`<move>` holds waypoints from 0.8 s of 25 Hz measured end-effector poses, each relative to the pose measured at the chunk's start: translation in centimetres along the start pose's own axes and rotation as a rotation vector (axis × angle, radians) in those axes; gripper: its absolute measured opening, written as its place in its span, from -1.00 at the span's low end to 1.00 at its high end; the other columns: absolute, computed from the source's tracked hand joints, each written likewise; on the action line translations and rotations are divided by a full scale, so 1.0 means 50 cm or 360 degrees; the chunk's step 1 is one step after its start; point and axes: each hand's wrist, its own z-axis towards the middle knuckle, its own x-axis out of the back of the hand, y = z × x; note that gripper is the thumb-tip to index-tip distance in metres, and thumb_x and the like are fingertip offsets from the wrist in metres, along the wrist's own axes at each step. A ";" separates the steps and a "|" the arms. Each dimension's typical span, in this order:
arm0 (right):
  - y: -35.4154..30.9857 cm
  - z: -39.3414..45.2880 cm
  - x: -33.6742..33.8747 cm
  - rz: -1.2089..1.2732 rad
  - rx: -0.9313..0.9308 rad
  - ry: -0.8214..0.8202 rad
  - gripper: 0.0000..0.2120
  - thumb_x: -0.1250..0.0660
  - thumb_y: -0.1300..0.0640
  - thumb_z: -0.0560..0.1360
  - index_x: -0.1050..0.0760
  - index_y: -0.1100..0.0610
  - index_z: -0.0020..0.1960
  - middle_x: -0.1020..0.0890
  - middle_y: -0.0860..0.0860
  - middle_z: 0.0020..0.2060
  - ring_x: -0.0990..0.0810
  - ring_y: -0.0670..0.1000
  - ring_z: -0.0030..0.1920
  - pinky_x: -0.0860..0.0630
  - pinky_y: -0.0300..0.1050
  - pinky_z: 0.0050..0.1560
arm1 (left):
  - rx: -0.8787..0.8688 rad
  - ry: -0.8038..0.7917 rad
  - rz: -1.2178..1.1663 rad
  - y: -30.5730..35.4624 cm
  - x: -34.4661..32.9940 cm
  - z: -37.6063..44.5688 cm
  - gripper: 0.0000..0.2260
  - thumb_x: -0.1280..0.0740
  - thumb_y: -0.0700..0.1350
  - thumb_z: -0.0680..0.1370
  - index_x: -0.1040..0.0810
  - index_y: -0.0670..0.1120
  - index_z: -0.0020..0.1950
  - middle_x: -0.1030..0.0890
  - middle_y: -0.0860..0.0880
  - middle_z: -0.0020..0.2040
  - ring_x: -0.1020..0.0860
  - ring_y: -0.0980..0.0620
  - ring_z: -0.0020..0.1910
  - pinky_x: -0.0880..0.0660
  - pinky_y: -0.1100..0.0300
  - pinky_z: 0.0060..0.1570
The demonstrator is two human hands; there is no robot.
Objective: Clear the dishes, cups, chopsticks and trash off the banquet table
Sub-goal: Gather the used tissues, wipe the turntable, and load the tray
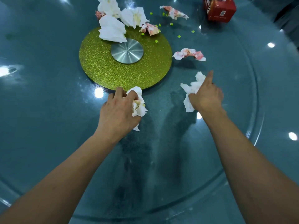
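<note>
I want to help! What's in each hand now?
Left hand: holding a crumpled tissue.
Right hand: holding another tissue, forefinger pointing out.

Hidden and cut-off parts

The red tissue box (219, 9) and the topmost white napkin (108, 4) run off the upper edge. The left hand (119, 110) covers part of its crumpled napkin (138, 103); the right hand (206, 96) hides much of its napkin (192, 88). Box print is unreadable.

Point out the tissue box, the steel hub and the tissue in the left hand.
tissue box (220, 11), head view, on its red front face.
steel hub (127, 51), head view, at the centre of the disc.
tissue in the left hand (138, 106), head view, on the crumpled part right of the fingers.
</note>
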 end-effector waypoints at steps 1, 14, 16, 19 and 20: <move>0.008 -0.003 -0.005 -0.0046 -0.0021 -0.0073 -0.33 -0.37 0.06 0.53 -0.20 0.18 0.55 -0.51 0.24 0.30 -0.45 0.31 0.33 -0.37 0.12 0.37 | -0.0001 0.0000 0.0000 0.003 0.002 -0.006 -0.54 -0.46 0.09 0.40 -0.45 0.06 0.25 -0.40 -0.05 0.12 -0.45 -0.14 0.03 -0.39 0.05 -0.21; 0.083 -0.203 -0.040 0.0178 0.0242 0.0216 -0.69 -0.27 0.12 0.50 -0.51 0.15 0.22 -0.58 0.22 0.06 -0.50 0.28 0.07 -0.42 0.10 0.12 | -0.0042 0.0031 -0.0009 0.060 0.053 -0.139 -0.54 -0.46 0.10 0.41 -0.47 0.07 0.26 -0.41 -0.04 0.11 -0.44 -0.11 0.03 -0.44 0.04 -0.19; 0.101 -0.247 -0.034 0.0204 0.0239 0.0233 -0.69 -0.30 0.10 0.50 -0.51 0.14 0.22 -0.58 0.20 0.06 -0.50 0.27 0.06 -0.43 0.10 0.11 | -0.0057 0.0004 -0.0058 0.069 0.060 -0.173 -0.55 -0.44 0.11 0.41 -0.46 0.08 0.26 -0.39 -0.03 0.11 -0.43 -0.11 0.03 -0.46 0.03 -0.18; 0.127 -0.302 -0.027 0.0203 0.0212 0.0267 -0.68 -0.32 0.07 0.50 -0.51 0.11 0.23 -0.59 0.18 0.05 -0.50 0.25 0.05 -0.43 0.09 0.13 | -0.0090 -0.0062 -0.0111 0.087 0.067 -0.221 -0.56 -0.42 0.10 0.41 -0.46 0.09 0.26 -0.38 -0.02 0.12 -0.42 -0.11 0.04 -0.45 0.04 -0.17; 0.134 -0.321 -0.024 0.0200 0.0200 0.0264 -0.68 -0.31 0.06 0.50 -0.50 0.11 0.24 -0.59 0.17 0.06 -0.51 0.24 0.06 -0.43 0.09 0.14 | -0.0097 -0.0081 -0.0110 0.093 0.068 -0.237 -0.56 -0.43 0.09 0.41 -0.45 0.09 0.26 -0.38 -0.02 0.13 -0.42 -0.11 0.04 -0.46 0.04 -0.17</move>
